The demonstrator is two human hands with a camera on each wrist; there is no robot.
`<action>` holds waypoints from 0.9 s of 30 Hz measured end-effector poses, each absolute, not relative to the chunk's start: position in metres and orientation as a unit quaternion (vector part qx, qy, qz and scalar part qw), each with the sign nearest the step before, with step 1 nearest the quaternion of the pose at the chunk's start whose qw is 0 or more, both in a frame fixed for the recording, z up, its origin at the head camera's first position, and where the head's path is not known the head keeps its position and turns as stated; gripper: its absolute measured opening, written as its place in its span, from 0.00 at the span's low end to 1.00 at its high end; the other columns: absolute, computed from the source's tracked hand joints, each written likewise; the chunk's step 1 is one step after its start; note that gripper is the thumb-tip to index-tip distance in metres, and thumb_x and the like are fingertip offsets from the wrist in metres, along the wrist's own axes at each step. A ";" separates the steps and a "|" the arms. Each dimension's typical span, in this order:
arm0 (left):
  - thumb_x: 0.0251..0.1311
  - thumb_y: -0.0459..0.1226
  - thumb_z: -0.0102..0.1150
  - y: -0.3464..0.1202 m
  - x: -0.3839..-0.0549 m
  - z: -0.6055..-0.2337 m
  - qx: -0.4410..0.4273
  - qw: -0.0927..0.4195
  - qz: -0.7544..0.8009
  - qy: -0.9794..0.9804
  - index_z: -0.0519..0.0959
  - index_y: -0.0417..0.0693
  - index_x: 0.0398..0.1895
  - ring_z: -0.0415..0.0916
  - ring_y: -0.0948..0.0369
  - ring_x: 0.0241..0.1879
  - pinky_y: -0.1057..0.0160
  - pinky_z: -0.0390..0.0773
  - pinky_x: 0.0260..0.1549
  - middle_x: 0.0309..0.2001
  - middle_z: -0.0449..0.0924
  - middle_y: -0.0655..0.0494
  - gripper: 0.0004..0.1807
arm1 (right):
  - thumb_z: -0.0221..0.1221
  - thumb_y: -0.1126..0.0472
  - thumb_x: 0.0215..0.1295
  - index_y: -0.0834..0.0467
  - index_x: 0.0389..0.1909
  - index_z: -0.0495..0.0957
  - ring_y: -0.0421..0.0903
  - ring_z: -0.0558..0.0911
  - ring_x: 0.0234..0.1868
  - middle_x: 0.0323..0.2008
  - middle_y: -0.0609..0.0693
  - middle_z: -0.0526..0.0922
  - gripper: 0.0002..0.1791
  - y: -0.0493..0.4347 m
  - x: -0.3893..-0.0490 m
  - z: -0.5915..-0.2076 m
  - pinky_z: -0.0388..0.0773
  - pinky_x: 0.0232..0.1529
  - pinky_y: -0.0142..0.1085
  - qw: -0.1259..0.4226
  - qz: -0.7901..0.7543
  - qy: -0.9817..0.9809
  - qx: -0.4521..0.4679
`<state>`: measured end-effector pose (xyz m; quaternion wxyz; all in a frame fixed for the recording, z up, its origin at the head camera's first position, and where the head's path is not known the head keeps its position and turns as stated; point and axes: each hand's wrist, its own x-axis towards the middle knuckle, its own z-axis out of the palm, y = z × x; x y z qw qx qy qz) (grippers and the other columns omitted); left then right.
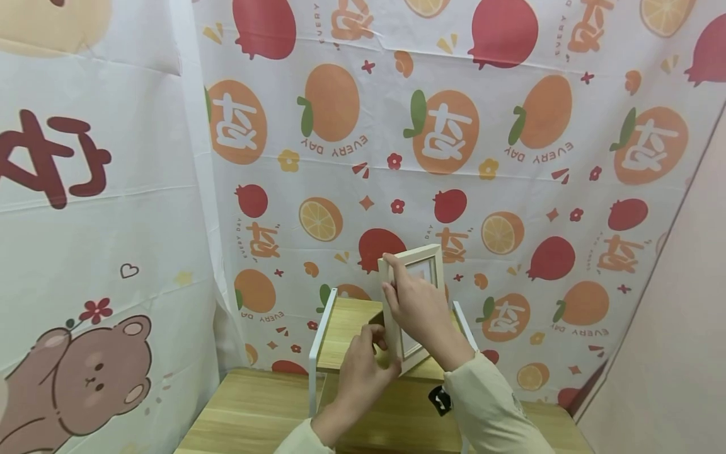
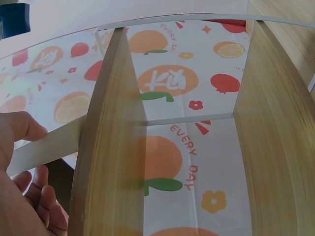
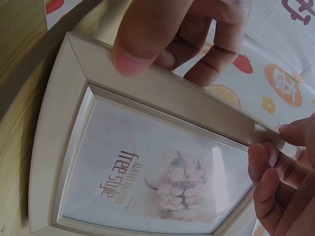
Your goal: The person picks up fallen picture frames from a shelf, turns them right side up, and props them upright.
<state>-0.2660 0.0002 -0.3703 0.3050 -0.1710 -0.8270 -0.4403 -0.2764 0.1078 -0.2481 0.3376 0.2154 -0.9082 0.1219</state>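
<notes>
A cream picture frame (image 1: 420,253) stands upright and turned sideways on the upper board of a small wooden shelf (image 1: 348,318). My left hand (image 1: 363,372) pinches the frame's left side near the bottom. Higher on that same side, my right hand (image 1: 420,309) holds the edge between thumb and fingers. In the left wrist view, the left thumb (image 2: 29,127) lies on the frame's narrow edge (image 2: 49,146) with fingers below. Behind glass in the right wrist view is a printed sheet (image 3: 162,182) reading "free style", with pale flowers.
The shelf has white metal side rails (image 1: 313,362) and stands on a wooden table (image 1: 249,410). A small black item (image 1: 439,400) is by its right side. Fruit-printed cloth (image 1: 363,170) hangs behind, and a bear-printed cloth (image 1: 187,221) hangs at left.
</notes>
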 end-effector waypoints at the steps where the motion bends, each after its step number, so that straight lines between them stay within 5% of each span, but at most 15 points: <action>1: 0.43 0.34 0.73 0.000 -0.267 -0.370 -0.171 0.303 -0.442 -0.827 0.69 0.48 0.44 0.61 0.68 0.30 0.72 0.62 0.28 0.32 0.72 0.60 0.26 | 0.56 0.56 0.69 0.50 0.66 0.63 0.38 0.59 0.11 0.12 0.43 0.64 0.26 0.108 -0.277 -0.247 0.56 0.12 0.29 0.336 0.120 -0.909 0.215; 27: 0.50 0.33 0.66 -0.025 -0.274 -0.360 -0.204 0.179 -0.495 -0.825 0.69 0.46 0.52 0.64 0.61 0.35 0.69 0.66 0.30 0.38 0.72 0.53 0.25 | 0.53 0.46 0.70 0.50 0.62 0.71 0.41 0.60 0.12 0.10 0.47 0.66 0.23 0.120 -0.299 -0.229 0.54 0.13 0.31 0.304 0.093 -0.934 0.163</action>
